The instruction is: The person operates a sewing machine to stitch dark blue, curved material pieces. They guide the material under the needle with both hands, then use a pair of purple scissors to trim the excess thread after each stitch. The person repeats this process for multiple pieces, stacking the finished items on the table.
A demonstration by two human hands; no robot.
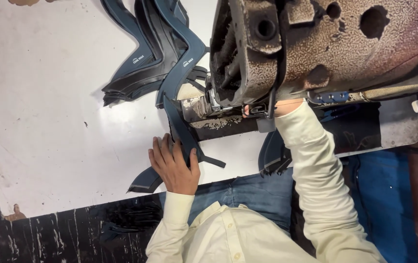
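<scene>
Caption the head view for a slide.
Left hand flat on dark blue curved leather strip at worn sewing machine; right hand mostly hidden.

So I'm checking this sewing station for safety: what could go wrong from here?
The right hand sits mostly hidden under the sewing machine head, so its fingers could get caught near the needle. The left hand presses the dark blue strip flat; if it slips, the seam may wander. The stack of cut pieces lies close and might snag.
</scene>
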